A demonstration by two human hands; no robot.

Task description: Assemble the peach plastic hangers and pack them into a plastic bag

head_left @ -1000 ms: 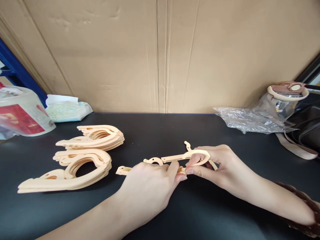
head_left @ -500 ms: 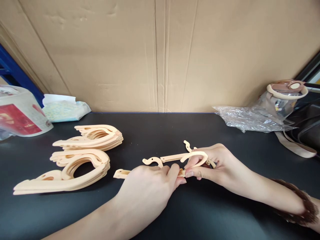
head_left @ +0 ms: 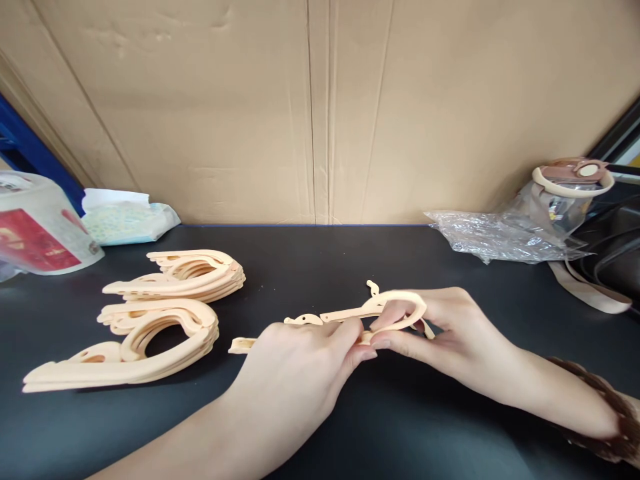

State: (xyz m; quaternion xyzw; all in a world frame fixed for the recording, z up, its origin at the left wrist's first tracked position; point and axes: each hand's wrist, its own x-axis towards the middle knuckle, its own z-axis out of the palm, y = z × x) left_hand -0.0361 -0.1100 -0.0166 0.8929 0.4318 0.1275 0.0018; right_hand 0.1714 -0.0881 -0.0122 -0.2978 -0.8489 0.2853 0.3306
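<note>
Over the black table [head_left: 320,260], my left hand [head_left: 305,363] is closed on a beige plastic arm piece [head_left: 242,345], whose end sticks out to the left. My right hand [head_left: 435,327] pinches a curved beige hook piece [head_left: 417,310] where it meets that arm piece. The joint between them is mostly hidden by my fingertips. Just behind my hands lie more beige parts [head_left: 345,314], partly covered. To the left are two stacks of folded beige hangers, a rear stack [head_left: 225,283] and a front stack [head_left: 200,340].
A roll in clear wrap [head_left: 45,227] and a tissue pack [head_left: 130,220] stand at the back left. Crinkled clear plastic [head_left: 485,233], a bottle with a brown lid [head_left: 570,190] and a dark bag [head_left: 613,260] are at the right. Cardboard [head_left: 225,113] rises behind.
The hook piece in my right hand has swung slightly up and to the right. My right hand has shifted a little right, and my left fingers have closed in nearer the joint.
</note>
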